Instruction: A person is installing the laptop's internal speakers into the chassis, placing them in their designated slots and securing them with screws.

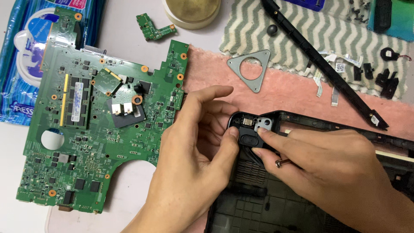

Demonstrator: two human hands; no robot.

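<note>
Both hands work at the top-left corner of a black laptop case (302, 194), which lies on a pink towel (284, 92) on the table. The left hand (196, 151) curls around that corner from the left, its thumb pressed on a small black oval part (246, 139) seated inside the case; its other fingers are loosely bent, and it grips nothing that I can see. The right hand (327, 166) comes in from the right, with its fingertips (261, 130) pinching or pressing a small grey metal bracket (264, 124) in the same corner. A screwdriver tip (282, 163) pokes out under this hand's fingers, though how it is held is hidden.

Left of the case, and just beside the left hand, lies a large green motherboard (99, 125). Above the case, on the towel, sits a grey triangular metal plate (251, 68) with a round hole. A long black plastic strip (323, 64) runs slantwise up and to the right of the case, across a zigzag cloth (258, 26). A small green board (154, 26) lies well above the case, near a round tin (192, 13).
</note>
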